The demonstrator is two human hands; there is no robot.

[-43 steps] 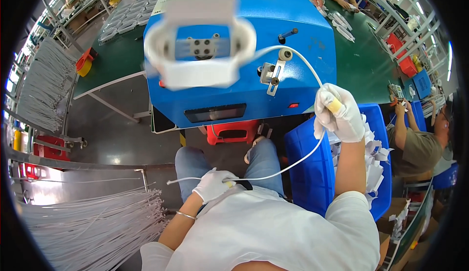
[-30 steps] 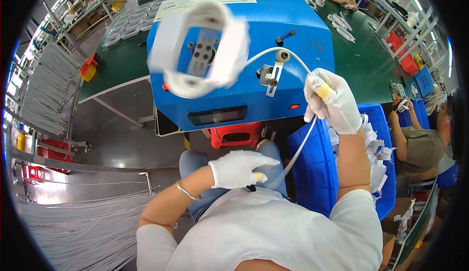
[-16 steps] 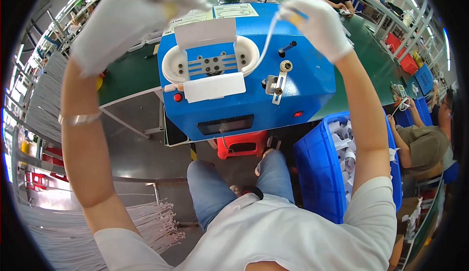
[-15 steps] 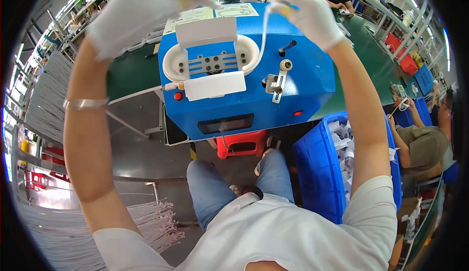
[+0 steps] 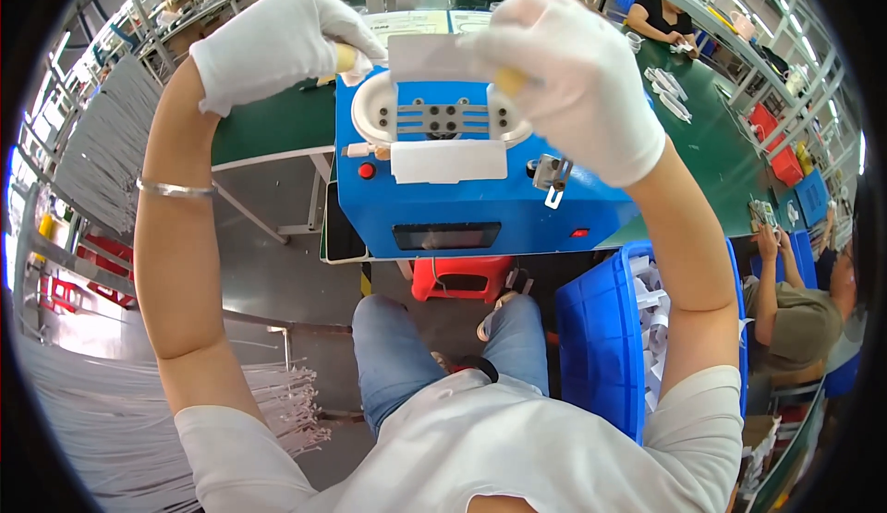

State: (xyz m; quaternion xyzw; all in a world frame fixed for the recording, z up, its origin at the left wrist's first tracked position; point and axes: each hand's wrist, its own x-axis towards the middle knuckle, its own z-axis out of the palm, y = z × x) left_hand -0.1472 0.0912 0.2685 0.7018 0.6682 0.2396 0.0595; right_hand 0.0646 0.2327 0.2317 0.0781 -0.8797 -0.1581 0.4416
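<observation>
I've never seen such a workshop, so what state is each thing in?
Left hand: gloved, fingers bent
Right hand: gloved, curled, blurred
White oval frame: mounted on the blue machine, partly hidden
Screen: dark
Blue bin: open, holding white scraps
Red stool: partly hidden

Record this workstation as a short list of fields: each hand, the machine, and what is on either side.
Left: white-gloved left hand, fingers bent near the upper left of the white oval fixture; anything held cannot be made out
Right: white-gloved right hand, blurred, in front of the fixture's right end; contents unclear
Machine: blue boxy machine with dark rectangular screen and round red button
Right side: blue plastic bin containing white scraps
Left side: bundle of thin white strands
</observation>
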